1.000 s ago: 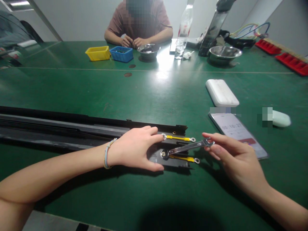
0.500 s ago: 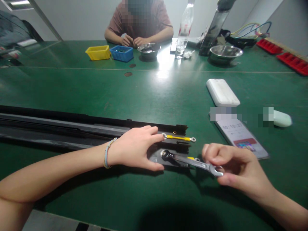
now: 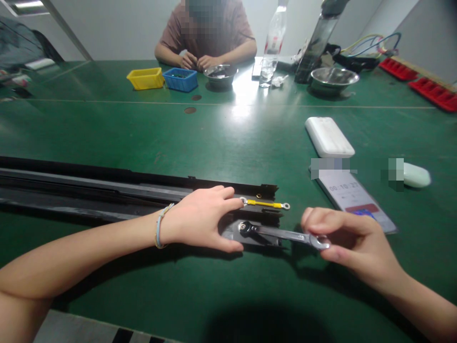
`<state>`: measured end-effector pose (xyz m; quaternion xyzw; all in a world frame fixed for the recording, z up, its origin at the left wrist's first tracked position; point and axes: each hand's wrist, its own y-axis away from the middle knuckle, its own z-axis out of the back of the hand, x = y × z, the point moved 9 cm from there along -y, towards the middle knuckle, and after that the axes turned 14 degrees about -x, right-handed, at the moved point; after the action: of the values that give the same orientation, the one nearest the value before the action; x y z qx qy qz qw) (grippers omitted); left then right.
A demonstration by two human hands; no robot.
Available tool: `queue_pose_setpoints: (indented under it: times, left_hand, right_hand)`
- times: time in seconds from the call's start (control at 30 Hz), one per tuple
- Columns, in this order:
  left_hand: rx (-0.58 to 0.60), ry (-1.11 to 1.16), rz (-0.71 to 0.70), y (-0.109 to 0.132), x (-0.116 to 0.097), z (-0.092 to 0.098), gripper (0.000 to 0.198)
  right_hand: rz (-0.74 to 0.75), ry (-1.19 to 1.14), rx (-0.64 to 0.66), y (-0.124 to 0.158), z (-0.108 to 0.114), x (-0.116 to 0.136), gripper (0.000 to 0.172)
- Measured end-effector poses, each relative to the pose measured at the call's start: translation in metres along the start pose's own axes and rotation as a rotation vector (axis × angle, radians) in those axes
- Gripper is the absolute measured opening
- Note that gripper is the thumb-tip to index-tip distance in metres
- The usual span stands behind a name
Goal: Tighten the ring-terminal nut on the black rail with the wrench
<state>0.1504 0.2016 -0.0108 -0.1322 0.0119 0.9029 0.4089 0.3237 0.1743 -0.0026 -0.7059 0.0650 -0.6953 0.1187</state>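
Two long black metal rails (image 3: pixel 143 189) lie side by side, running out to the left. Across their right end rests my left hand (image 3: pixel 203 219), fingers and thumb spread, pressing on the metal. A combination wrench (image 3: pixel 282 233) has its black ratchet ring over a bolt (image 3: pixel 243 226) on the nearer rail. Its open-jaw end is pinched between the thumb and fingers of my right hand (image 3: pixel 346 238). Beside my left fingertips, a short yellow wire with ring terminals (image 3: pixel 266 204) is attached to the farther rail and sticks out past its end.
A phone (image 3: pixel 357 200), a white power bank (image 3: pixel 330 137) and a pale green case (image 3: pixel 416 175) lie at right. Farther back stand yellow (image 3: pixel 145 79) and blue bins (image 3: pixel 181 79), metal bowls (image 3: pixel 333 78), bottles (image 3: pixel 273 43) and red trays (image 3: pixel 433 93). A person sits opposite.
My right hand has swung the wrench's free end slightly up, away from me. My left hand stays in place on the rails.
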Motion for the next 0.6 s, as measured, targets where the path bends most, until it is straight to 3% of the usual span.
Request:
queue_pose_setpoints:
  times: [0.23, 0.4, 0.6]
  left_hand:
    - [0.002, 0.008, -0.001, -0.001, -0.001, 0.001, 0.060]
    - [0.013, 0.007, 0.010, -0.003, -0.002, -0.002, 0.060]
    - [0.015, 0.008, 0.012, -0.004, -0.001, -0.004, 0.062]
  right_hand:
    - [-0.118, 0.273, -0.241, -0.007, 0.024, -0.009, 0.019]
    - [-0.209, 0.335, -0.287, -0.007, 0.030, -0.023, 0.026]
    - [-0.212, 0.294, -0.300, -0.007, 0.032, -0.026, 0.021]
